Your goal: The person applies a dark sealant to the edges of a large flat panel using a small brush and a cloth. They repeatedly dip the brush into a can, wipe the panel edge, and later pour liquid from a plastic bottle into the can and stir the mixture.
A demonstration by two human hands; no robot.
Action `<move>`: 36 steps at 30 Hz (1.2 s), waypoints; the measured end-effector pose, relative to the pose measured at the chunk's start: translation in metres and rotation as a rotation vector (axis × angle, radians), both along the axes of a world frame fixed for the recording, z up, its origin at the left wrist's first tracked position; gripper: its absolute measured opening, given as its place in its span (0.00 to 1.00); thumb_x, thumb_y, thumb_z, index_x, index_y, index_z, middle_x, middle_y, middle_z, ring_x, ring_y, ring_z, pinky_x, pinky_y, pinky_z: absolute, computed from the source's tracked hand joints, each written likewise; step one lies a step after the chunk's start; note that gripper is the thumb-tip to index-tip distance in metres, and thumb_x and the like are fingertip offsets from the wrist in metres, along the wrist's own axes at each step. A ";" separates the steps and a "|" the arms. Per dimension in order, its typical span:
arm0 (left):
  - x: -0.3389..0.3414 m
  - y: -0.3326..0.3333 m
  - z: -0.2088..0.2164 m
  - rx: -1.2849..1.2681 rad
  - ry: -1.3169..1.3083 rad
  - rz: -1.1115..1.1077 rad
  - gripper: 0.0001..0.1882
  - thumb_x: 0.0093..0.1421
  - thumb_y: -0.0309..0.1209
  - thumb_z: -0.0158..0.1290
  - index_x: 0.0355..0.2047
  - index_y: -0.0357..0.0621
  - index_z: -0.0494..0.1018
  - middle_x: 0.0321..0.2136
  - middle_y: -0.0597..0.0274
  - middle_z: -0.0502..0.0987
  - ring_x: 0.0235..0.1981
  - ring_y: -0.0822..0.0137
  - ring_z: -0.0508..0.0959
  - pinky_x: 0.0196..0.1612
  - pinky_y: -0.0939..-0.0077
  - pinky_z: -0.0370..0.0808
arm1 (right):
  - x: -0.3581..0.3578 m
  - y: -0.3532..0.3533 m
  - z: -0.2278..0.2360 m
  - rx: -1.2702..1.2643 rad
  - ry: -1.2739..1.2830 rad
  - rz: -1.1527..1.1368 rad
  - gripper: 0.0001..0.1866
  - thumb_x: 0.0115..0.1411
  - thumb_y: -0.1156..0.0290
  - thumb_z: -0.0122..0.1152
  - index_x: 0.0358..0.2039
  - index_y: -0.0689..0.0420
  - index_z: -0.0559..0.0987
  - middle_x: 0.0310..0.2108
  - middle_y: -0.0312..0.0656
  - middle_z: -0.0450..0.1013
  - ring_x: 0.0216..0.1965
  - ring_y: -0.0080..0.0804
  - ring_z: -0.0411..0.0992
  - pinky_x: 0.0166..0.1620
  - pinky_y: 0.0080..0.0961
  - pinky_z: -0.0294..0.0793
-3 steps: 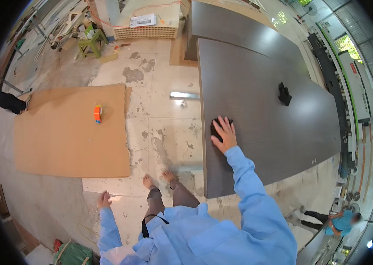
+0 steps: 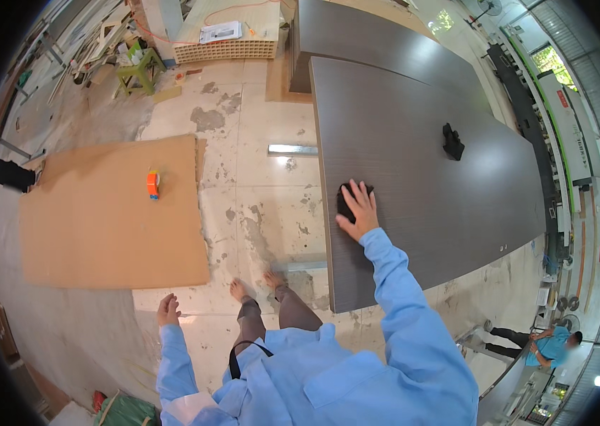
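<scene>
My right hand (image 2: 361, 211) lies flat with spread fingers on a black cloth (image 2: 344, 205), near the left edge of a dark grey wood-grain panel (image 2: 413, 206). The palm and fingers cover much of the cloth. Farther right on the same panel rests a crumpled black object (image 2: 453, 142), perhaps a glove or another cloth. My left hand (image 2: 168, 310) hangs low at my left, its fingers loosely bent and apart, with nothing seen in it. It is nearest to the front edge of a brown cardboard sheet (image 2: 108, 234).
An orange tape dispenser (image 2: 153, 184) sits on the cardboard. Behind the panel stands another dark grey panel stack (image 2: 385, 42). A green stool (image 2: 138, 73) and a pale slatted stack (image 2: 229, 50) are at the back. Metal bars (image 2: 293, 150) reach under the panel. A person (image 2: 552, 346) is at far right.
The view has shifted slightly. My left hand has come a little forward. My right hand stays on the black cloth, with hardly any movement across the panel.
</scene>
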State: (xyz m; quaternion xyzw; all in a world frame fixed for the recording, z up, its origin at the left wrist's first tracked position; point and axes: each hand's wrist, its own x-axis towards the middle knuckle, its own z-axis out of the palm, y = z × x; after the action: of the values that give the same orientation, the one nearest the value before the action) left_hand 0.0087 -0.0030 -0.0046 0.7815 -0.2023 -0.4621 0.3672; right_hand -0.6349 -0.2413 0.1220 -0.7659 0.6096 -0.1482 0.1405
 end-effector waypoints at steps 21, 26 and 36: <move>0.008 0.132 0.038 0.304 0.082 0.163 0.19 0.73 0.38 0.54 0.60 0.46 0.73 0.46 0.54 0.85 0.39 0.56 0.86 0.34 0.58 0.83 | -0.136 -0.153 0.024 -0.287 0.487 -1.063 0.22 0.72 0.57 0.53 0.62 0.54 0.76 0.57 0.45 0.74 0.61 0.49 0.70 0.58 0.55 0.72; -0.048 0.117 0.036 0.389 0.171 -0.129 0.20 0.73 0.39 0.55 0.61 0.45 0.74 0.46 0.55 0.85 0.44 0.57 0.87 0.40 0.61 0.84 | 0.073 -0.222 0.009 -0.276 -0.194 0.053 0.15 0.68 0.73 0.54 0.52 0.55 0.81 0.51 0.50 0.79 0.54 0.53 0.76 0.58 0.41 0.77; -0.079 0.102 0.074 0.532 0.021 -0.161 0.20 0.72 0.38 0.56 0.59 0.42 0.77 0.47 0.56 0.86 0.45 0.62 0.86 0.44 0.65 0.83 | -0.066 -0.294 -0.005 -0.404 0.371 -0.838 0.20 0.66 0.71 0.57 0.59 0.56 0.77 0.62 0.51 0.71 0.65 0.51 0.67 0.61 0.53 0.68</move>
State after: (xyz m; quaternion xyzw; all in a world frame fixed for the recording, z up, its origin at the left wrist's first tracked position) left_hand -0.0700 0.0985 0.0690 0.8271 -0.1314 -0.5347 0.1130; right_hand -0.7014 -0.5349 0.1166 -0.4806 0.8387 -0.1684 -0.1932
